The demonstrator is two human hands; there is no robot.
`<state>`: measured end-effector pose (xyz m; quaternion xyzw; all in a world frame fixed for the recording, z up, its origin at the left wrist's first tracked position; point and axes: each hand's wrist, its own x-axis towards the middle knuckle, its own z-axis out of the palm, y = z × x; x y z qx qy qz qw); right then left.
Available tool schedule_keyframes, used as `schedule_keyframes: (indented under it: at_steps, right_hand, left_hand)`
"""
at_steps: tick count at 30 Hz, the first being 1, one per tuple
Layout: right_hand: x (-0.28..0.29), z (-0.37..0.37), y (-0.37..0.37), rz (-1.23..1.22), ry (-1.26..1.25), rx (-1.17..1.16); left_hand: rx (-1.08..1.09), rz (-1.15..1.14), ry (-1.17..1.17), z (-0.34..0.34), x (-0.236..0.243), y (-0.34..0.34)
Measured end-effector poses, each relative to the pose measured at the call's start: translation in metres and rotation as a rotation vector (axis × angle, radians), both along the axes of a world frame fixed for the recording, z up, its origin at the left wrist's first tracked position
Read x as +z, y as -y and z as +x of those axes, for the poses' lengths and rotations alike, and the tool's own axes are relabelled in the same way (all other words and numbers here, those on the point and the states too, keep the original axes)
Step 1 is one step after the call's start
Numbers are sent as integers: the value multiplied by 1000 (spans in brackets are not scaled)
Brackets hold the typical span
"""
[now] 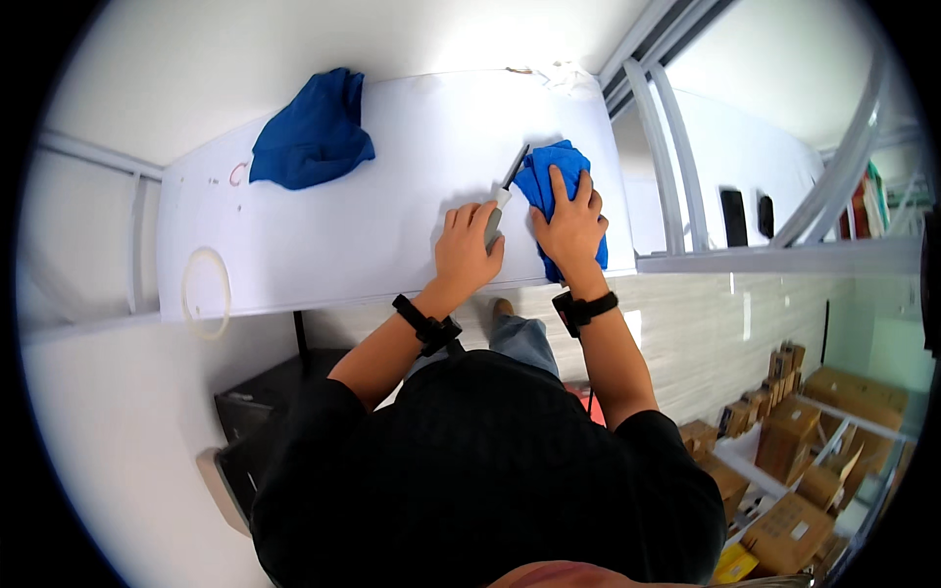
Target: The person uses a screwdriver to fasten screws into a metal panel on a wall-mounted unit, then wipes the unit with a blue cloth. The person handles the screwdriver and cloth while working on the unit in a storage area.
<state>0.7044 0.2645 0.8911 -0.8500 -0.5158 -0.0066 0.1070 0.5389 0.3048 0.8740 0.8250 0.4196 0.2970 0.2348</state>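
Observation:
My left hand [468,247] is closed over the grey handle of a slim tool [514,169], whose dark, narrow end points away from me toward the upper right, beside a folded bright-blue cloth [541,178]. My right hand [570,225] lies on that cloth with its fingers spread. A darker blue crumpled cloth [312,132] lies at the back left of the white table [412,147], and a pale ring [191,284] is near the front left corner.
A metal frame [671,157] borders the table on the right, with two dark objects [733,216] beyond it. Crumpled white material [567,76] lies at the back. Below are a black boxy object [255,402] at left and several cardboard boxes [789,441] at right.

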Motion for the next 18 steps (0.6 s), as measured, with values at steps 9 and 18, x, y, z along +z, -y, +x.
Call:
schedule_keyframes:
  at_steps: [9,18]
  right_hand:
    - [5,29,12,83,-155,180]
    - [35,61,32,318,-902,374]
  left_hand:
    - [136,-33,113,-4,0,27]
    - [288,-156,168,-87,30,83]
